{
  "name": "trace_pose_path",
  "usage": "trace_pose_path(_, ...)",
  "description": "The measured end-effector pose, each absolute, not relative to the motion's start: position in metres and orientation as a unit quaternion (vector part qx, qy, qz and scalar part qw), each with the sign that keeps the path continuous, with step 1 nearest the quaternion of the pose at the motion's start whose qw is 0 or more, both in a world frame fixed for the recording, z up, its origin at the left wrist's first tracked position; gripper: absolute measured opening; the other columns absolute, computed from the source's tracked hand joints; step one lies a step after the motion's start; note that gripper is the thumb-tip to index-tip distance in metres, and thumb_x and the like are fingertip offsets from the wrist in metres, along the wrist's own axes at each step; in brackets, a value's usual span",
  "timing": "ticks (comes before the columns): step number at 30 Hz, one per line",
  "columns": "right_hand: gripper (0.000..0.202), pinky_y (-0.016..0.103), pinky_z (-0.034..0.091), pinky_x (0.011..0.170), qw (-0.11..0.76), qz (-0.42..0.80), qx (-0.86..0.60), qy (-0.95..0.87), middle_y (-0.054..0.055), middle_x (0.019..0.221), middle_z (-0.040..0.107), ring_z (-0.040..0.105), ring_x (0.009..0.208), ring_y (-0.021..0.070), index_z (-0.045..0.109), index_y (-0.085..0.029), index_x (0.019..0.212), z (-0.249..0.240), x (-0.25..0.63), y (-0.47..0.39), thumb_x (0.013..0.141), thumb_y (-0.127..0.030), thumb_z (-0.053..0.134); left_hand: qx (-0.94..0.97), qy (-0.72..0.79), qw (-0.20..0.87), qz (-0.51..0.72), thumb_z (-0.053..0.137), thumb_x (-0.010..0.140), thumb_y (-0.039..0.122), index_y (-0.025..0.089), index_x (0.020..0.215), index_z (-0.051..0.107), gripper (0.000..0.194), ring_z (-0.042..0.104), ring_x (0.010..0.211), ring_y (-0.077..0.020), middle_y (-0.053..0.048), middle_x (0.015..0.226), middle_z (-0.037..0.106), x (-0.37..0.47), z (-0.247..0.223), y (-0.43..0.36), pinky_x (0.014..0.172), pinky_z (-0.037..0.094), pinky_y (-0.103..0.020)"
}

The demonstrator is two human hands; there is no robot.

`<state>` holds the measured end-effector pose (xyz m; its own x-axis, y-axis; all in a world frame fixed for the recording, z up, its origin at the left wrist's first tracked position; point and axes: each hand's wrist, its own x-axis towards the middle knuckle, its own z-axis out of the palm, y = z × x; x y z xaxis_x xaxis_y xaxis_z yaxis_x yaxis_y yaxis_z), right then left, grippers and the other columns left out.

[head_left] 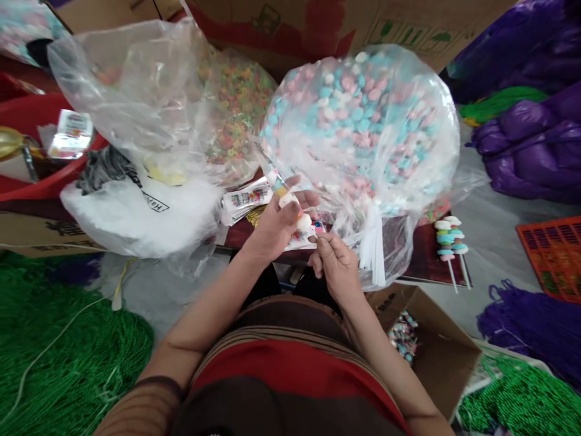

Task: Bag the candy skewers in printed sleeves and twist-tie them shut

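My left hand [278,225] is wrapped round a clear printed wrapper [282,189] with colourful candy pieces inside, tilted up and to the left. A white candy piece [303,223] shows at the wrapper's lower end, between my hands. Close on the right, my right hand [333,260] is pinched at that lower end; what its fingertips grip is too small to make out. Under my hands lie printed wrappers [247,197] in a stack. White sticks [374,245] lie bundled right of my right hand. Two candy skewers [449,239] rest at the table's right end.
Behind my hands stand a big clear bag of pink, blue and white candies [363,115] and a bag of ring candies [238,100]. A red basin [34,109] is at left. An open carton [442,357] stands below right, beside green and purple string bundles.
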<state>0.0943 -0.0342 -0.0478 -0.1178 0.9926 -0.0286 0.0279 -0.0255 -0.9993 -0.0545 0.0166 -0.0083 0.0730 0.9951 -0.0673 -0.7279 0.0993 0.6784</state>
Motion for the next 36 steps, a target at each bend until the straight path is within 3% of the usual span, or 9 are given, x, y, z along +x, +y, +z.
trace_pose_path(4, 0.034, 0.027, 0.053, 0.057, 0.464, 0.570, -0.457, -0.500, -0.013, 0.045, 0.043, 0.040, 0.037, 0.0080, 0.067, -0.024, 0.096, -0.051, 0.096, -0.035, 0.095, -0.058, 0.061, 0.251, 0.249, 0.680, 0.643, 0.084, 0.070, 0.063, 0.027, 0.110, 0.068, 0.056, 0.073, 0.110, -0.0254, -0.004, 0.113, 0.076, -0.079, -0.002, 0.027, 0.089, 0.058, -0.038)
trace_pose_path(7, 0.036, 0.027, 0.053, 0.057, 0.447, 0.594, -0.458, -0.487, -0.014, 0.042, 0.041, 0.040, 0.036, 0.0079, 0.067, -0.023, 0.093, -0.049, 0.092, -0.034, 0.093, -0.059, 0.063, 0.194, 0.290, 0.645, 0.680, 0.075, 0.087, 0.050, 0.023, 0.092, 0.069, 0.028, 0.074, 0.086, -0.0163, 0.003, 0.073, 0.068, -0.076, 0.001, 0.038, 0.090, 0.057, -0.034)
trace_pose_path(12, 0.037, 0.024, 0.048, 0.052, 0.445, 0.653, -0.454, -0.412, -0.016, 0.038, 0.034, 0.030, 0.032, 0.0060, 0.064, -0.022, 0.090, -0.048, 0.082, -0.032, 0.096, -0.059, 0.059, 0.149, 0.293, 0.616, 0.716, 0.072, 0.092, 0.040, 0.020, 0.066, 0.056, 0.037, 0.056, 0.055, -0.0070, 0.008, 0.052, 0.044, -0.054, 0.001, 0.042, 0.076, 0.055, -0.025)
trace_pose_path(17, 0.033, 0.024, 0.047, 0.053, 0.398, 0.582, -0.467, -0.534, -0.007, 0.060, 0.063, 0.053, 0.046, 0.0094, 0.067, -0.023, 0.107, -0.048, 0.090, -0.032, 0.094, -0.053, 0.063, 0.121, 0.310, 0.622, 0.709, 0.066, 0.097, 0.038, 0.020, 0.066, 0.054, 0.037, 0.047, 0.047, -0.0053, 0.009, 0.050, 0.039, -0.060, 0.002, 0.049, 0.065, 0.050, -0.023)
trace_pose_path(21, 0.027, 0.024, 0.045, 0.051, 0.405, 0.452, -0.535, -0.588, -0.004, 0.065, 0.068, 0.057, 0.047, 0.0093, 0.070, -0.024, 0.101, -0.049, 0.091, -0.033, 0.095, -0.050, 0.063, 0.146, 0.333, 0.633, 0.683, 0.071, 0.093, 0.045, 0.021, 0.068, 0.054, 0.038, 0.053, 0.052, -0.0069, 0.008, 0.052, 0.043, -0.056, -0.007, 0.046, 0.063, 0.049, -0.024)
trace_pose_path(27, 0.036, 0.028, 0.053, 0.053, 0.409, 0.707, -0.427, -0.388, -0.012, 0.037, 0.044, 0.033, 0.029, 0.0081, 0.066, -0.022, 0.090, -0.049, 0.079, -0.035, 0.096, -0.057, 0.059, 0.224, 0.257, 0.696, 0.632, 0.091, 0.069, 0.049, 0.021, 0.073, 0.058, 0.044, 0.063, 0.060, -0.0130, 0.005, 0.059, 0.058, -0.043, -0.020, 0.025, 0.064, 0.051, -0.029)
trace_pose_path(29, 0.035, 0.029, 0.052, 0.053, 0.403, 0.721, -0.409, -0.389, -0.011, 0.042, 0.051, 0.038, 0.032, 0.0088, 0.067, -0.023, 0.097, -0.048, 0.081, -0.035, 0.095, -0.057, 0.060, 0.230, 0.258, 0.704, 0.621, 0.090, 0.070, 0.049, 0.020, 0.073, 0.058, 0.043, 0.064, 0.063, -0.0141, 0.004, 0.059, 0.058, -0.046, -0.020, 0.024, 0.066, 0.052, -0.030)
trace_pose_path(32, 0.032, 0.025, 0.047, 0.051, 0.414, 0.601, -0.474, -0.493, -0.006, 0.060, 0.066, 0.055, 0.045, 0.0103, 0.068, -0.024, 0.106, -0.047, 0.084, -0.035, 0.092, -0.053, 0.066, 0.224, 0.266, 0.693, 0.632, 0.087, 0.074, 0.049, 0.021, 0.073, 0.056, 0.042, 0.068, 0.070, -0.0151, 0.005, 0.059, 0.056, -0.049, -0.020, 0.024, 0.072, 0.055, -0.031)
trace_pose_path(36, 0.027, 0.023, 0.043, 0.050, 0.431, 0.478, -0.526, -0.556, -0.006, 0.058, 0.063, 0.054, 0.045, 0.0092, 0.070, -0.024, 0.099, -0.050, 0.084, -0.037, 0.096, -0.049, 0.061, 0.236, 0.290, 0.700, 0.609, 0.088, 0.071, 0.053, 0.020, 0.071, 0.058, 0.045, 0.072, 0.081, -0.0185, 0.003, 0.062, 0.060, -0.045, -0.022, 0.017, 0.076, 0.055, -0.031)
